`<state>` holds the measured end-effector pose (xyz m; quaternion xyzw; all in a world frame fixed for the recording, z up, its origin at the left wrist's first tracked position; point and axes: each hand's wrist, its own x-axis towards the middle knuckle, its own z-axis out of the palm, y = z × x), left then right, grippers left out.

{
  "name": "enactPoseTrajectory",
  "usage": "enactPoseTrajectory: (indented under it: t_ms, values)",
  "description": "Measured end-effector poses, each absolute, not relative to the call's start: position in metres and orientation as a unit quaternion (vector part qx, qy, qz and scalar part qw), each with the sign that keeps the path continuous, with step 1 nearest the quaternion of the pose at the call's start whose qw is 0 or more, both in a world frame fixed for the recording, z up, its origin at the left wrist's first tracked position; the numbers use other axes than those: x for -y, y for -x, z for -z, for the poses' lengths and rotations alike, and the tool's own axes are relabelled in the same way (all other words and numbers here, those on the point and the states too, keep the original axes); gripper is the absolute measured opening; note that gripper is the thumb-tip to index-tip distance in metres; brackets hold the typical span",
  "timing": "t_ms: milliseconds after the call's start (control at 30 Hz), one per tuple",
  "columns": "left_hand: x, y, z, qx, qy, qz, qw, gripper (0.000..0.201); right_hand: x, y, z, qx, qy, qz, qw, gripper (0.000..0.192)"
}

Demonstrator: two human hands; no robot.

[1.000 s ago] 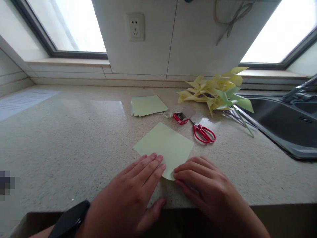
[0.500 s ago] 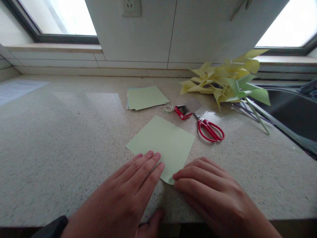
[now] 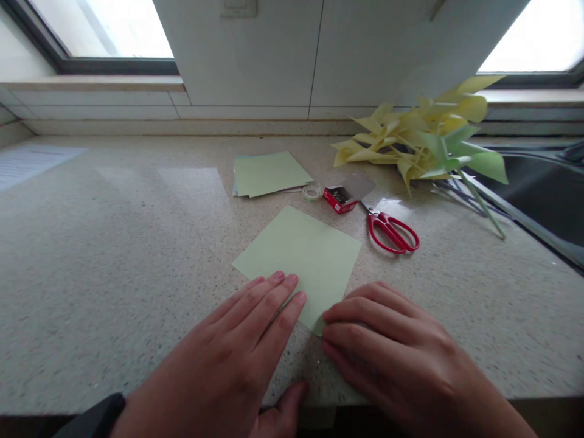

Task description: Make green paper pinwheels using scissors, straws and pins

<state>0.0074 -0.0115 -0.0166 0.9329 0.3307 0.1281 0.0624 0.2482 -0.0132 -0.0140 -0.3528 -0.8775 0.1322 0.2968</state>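
A light green square sheet of paper (image 3: 306, 257) lies flat on the speckled countertop (image 3: 114, 255), one corner pointing toward me. My left hand (image 3: 237, 353) rests palm down with its fingertips on the sheet's near left edge. My right hand (image 3: 392, 353) lies flat beside it, fingertips touching the near corner of the sheet. Neither hand grips anything; fingers are extended and close together.
A stack of green paper sheets (image 3: 269, 173) lies farther back. Beside it sit a small tape roll (image 3: 312, 192), a red box of staples (image 3: 340, 198) and red scissors (image 3: 392, 230). Yellow and green paper pinwheels (image 3: 424, 143) pile at the back right, beside a dark sink (image 3: 542, 201).
The view has tilted down and shifted slightly left. Both hands stay on the sheet's near corner, which now lies flatter against the counter.
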Motion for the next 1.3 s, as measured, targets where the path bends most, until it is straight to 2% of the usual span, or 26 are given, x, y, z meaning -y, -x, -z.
enactPoseTrajectory:
  t_ms: [233, 767, 1300]
  values:
    - [0.012, -0.009, 0.018, -0.344, -0.928, -0.128, 0.068, 0.079, 0.016, -0.251, 0.017, 0.881, 0.354, -0.127, 0.288, 0.011]
    - [0.012, -0.011, 0.013, -0.327, -0.939, -0.111, -0.003, 0.068, 0.016, -0.248, 0.012, 0.881, 0.348, -0.129, 0.293, 0.009]
    - [0.020, -0.007, 0.008, -0.344, -0.930, -0.118, 0.051, 0.051, 0.052, -0.245, 0.012, 0.891, 0.356, -0.047, 0.279, 0.010]
